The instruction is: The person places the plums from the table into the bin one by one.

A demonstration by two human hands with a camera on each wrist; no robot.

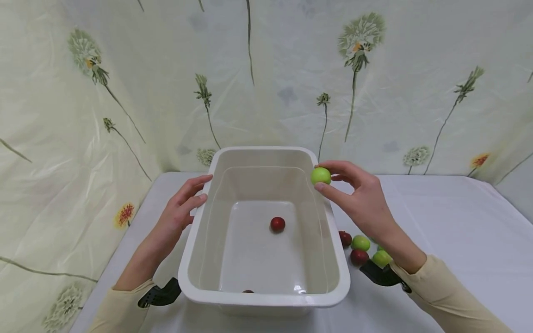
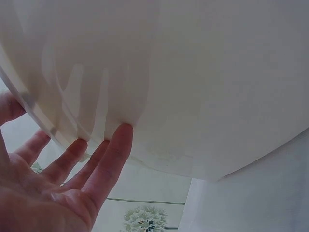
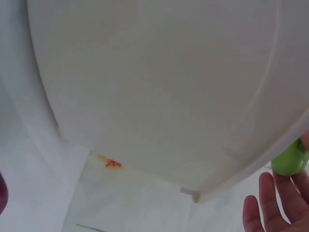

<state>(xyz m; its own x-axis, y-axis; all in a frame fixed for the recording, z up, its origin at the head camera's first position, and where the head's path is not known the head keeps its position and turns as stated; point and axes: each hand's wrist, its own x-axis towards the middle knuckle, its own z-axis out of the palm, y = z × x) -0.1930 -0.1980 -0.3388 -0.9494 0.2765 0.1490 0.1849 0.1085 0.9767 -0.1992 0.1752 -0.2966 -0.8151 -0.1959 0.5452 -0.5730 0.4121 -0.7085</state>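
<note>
A deep off-white plastic tub [image 1: 266, 300] stands on the table. My right hand [image 1: 362, 194] pinches a small green apple [image 1: 321, 175] between thumb and fingertips, right at the tub's far right rim. That green apple [image 3: 289, 158] also shows at the right edge of the right wrist view. My left hand [image 1: 179, 208] touches the tub's left side with its fingers extended. In the left wrist view, the fingertips [image 2: 125, 129] rest against the outer wall. One small red apple [image 1: 277, 225] lies on the tub floor, and a second dark red one [image 1: 248, 291] peeks over the front rim, mostly hidden.
Right of the tub, several loose apples lie on the white-covered table [image 1: 449, 222]: a red one [image 1: 359, 257] and a green one [image 1: 361, 243] among them, some partly hidden by the right forearm. A flower-print curtain [image 1: 283, 111] hangs behind the table and on the left.
</note>
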